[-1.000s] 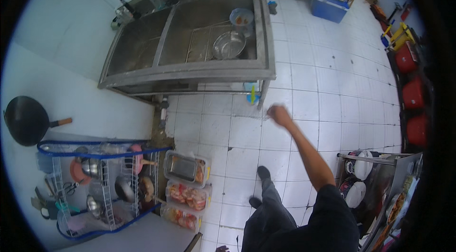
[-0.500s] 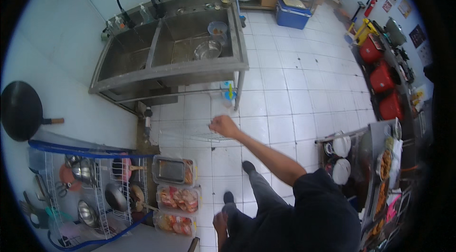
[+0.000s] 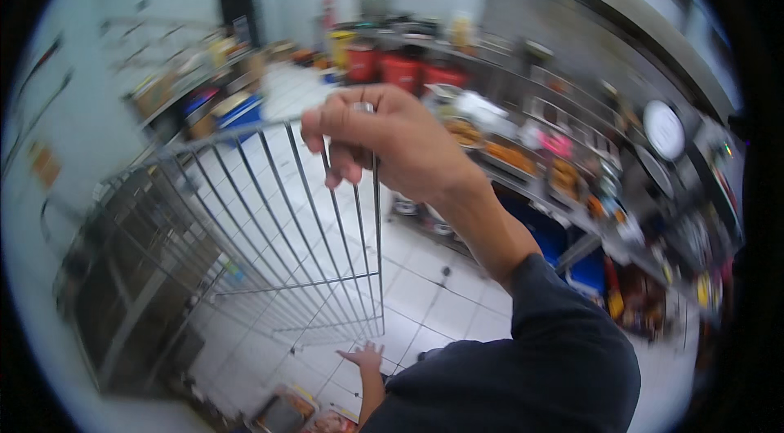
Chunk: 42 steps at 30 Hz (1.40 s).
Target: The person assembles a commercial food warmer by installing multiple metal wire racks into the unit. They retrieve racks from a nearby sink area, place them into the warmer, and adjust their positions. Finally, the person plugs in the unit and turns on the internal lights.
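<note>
My right hand (image 3: 390, 139) is raised in front of me. Its fingers are curled over the top corner of a large metal wire rack (image 3: 273, 200). The rack hangs upright from this grip, its long parallel wires slanting down toward the floor, and its far left part is blurred. Lower down, close to my body, my left hand (image 3: 365, 356) is stretched out with its fingers spread, holding nothing. The lower end of the rack comes near that hand in the picture, apparently apart from it.
On the right runs a counter with trays of fried food (image 3: 510, 157). Red bins (image 3: 400, 71) stand at the back, and a blue cooler box (image 3: 239, 110) is at the far left. The steel sink (image 3: 122, 294) is at left. Food containers (image 3: 286, 410) sit at the bottom edge.
The view has swung up and to the right, toward the counter. My right hand has lifted the wire rack high and close. My left hand has come out with its fingers spread.
</note>
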Available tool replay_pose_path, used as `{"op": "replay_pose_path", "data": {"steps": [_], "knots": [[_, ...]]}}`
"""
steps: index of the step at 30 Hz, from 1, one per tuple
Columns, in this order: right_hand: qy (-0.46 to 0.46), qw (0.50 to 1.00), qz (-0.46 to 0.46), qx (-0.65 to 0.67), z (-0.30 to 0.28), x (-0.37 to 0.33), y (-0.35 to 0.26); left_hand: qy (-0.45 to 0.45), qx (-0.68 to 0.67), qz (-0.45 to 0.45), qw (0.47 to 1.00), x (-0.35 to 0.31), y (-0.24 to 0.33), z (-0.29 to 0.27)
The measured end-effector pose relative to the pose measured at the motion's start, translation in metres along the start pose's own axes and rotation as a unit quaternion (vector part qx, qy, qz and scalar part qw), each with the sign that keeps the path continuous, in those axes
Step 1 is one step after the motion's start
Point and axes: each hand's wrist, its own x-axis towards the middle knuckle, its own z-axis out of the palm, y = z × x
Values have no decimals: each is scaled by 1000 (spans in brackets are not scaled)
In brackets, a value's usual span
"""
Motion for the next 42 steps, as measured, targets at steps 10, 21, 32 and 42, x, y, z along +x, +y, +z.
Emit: {"op": "replay_pose_path", "data": {"steps": [10,21,32,42], "knots": [[385,875,-258,-141,-200,-374,-169,-16,299,202,933,-13,-171,109],[783,496,-363,-98,-288,-889,-212,-146,663,344,649,-53,-501,103],[842,299,-433,-118,-369,-1199,-243,-348,694,395,492,-168,-828,150],[799,279,-450,-285,-488,-1435,-380,-418,759,272,419,-268,-1205,121]]}}
